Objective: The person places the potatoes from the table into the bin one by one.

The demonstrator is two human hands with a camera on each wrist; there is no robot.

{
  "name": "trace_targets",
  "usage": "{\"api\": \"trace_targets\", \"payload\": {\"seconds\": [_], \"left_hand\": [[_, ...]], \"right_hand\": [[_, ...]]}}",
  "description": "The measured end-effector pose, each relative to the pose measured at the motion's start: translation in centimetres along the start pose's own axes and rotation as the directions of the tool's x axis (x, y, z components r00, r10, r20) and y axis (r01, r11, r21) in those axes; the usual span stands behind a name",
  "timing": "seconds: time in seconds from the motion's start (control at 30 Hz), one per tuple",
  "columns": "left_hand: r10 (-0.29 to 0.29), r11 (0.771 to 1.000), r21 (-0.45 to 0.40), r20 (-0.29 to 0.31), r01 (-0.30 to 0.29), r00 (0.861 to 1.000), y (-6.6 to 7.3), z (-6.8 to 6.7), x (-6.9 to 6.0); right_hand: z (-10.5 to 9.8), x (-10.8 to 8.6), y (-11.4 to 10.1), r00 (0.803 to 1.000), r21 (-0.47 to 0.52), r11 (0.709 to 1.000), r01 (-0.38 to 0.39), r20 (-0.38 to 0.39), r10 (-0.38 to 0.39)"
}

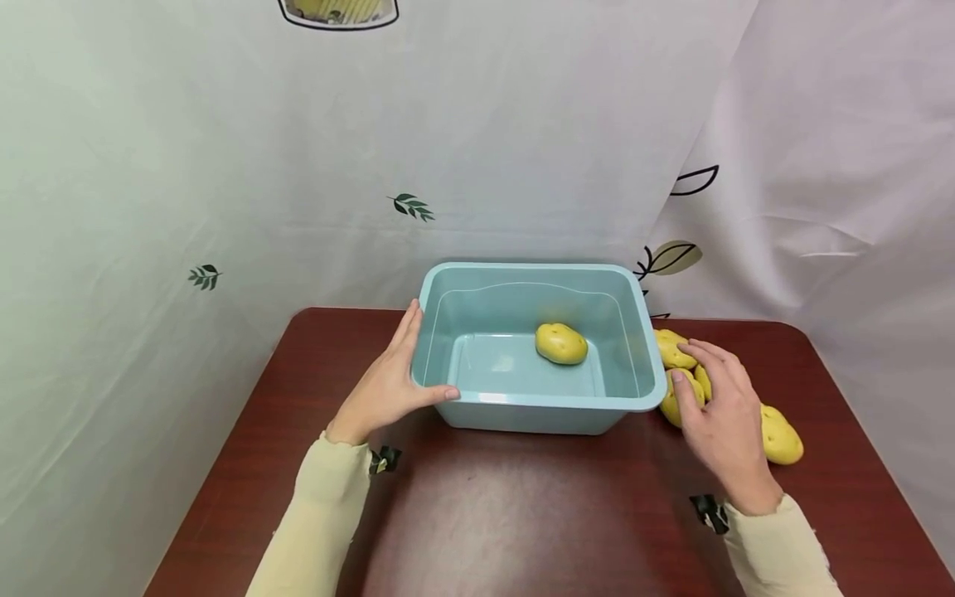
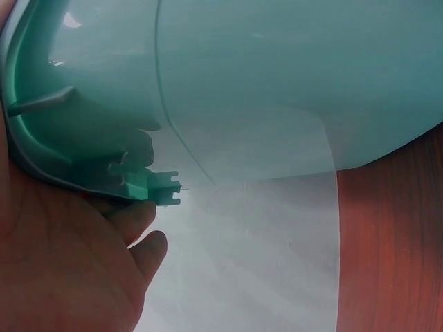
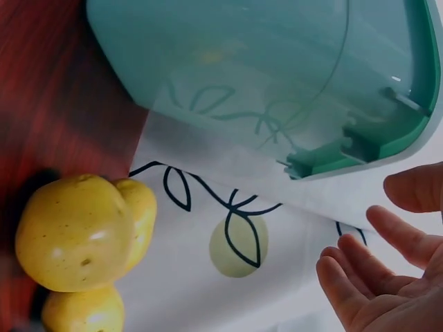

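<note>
A light blue plastic bin (image 1: 522, 402) stands on the table with one yellow potato (image 1: 561, 343) inside, right of its middle. My left hand (image 1: 384, 388) rests against the bin's near-left corner, its straight fingers along the left side and its thumb on the front rim. In the left wrist view, fingertips (image 2: 149, 252) reach past the rim's underside. My right hand (image 1: 725, 419) hovers over several yellow potatoes (image 3: 76, 232) right of the bin. Its fingers are spread and slightly bent, with nothing between them in the right wrist view. It partly hides those potatoes in the head view.
The dark red wooden table (image 1: 492, 514) ends just behind the bin. A pale cloth (image 1: 522, 141) with leaf prints hangs at the back and sides. One potato (image 1: 780, 435) lies nearer the table's right side, beyond my right hand.
</note>
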State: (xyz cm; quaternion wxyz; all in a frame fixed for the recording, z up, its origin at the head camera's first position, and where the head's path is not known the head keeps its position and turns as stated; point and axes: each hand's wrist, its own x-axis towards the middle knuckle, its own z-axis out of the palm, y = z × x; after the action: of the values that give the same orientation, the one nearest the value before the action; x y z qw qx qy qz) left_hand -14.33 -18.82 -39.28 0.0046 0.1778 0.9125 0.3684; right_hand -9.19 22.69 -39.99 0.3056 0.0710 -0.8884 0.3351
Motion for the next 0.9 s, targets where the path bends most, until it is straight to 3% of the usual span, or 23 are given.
{"api": "trace_targets", "payload": {"seconds": [0.4,0.63,0.9], "left_hand": [[0.008,1.0,-0.017,-0.011,-0.008,1.0,-0.1,0.1,0.2],[0.003,1.0,-0.019,-0.006,-0.003,1.0,0.1,0.2,0.2],[0.0,1.0,-0.015,-0.004,0.0,1.0,0.2,0.1,0.0]], "right_hand": [[0.3,-0.9,1.5,0.994,-0.035,0.994,-0.099,0.032,0.1],[0.8,-1.7,2.5,0.979,-0.073,0.98,-0.185,0.075,0.191],[1.4,-1.9,3.7,0.964,-0.103,0.97,-0.222,0.125,0.234]]}}
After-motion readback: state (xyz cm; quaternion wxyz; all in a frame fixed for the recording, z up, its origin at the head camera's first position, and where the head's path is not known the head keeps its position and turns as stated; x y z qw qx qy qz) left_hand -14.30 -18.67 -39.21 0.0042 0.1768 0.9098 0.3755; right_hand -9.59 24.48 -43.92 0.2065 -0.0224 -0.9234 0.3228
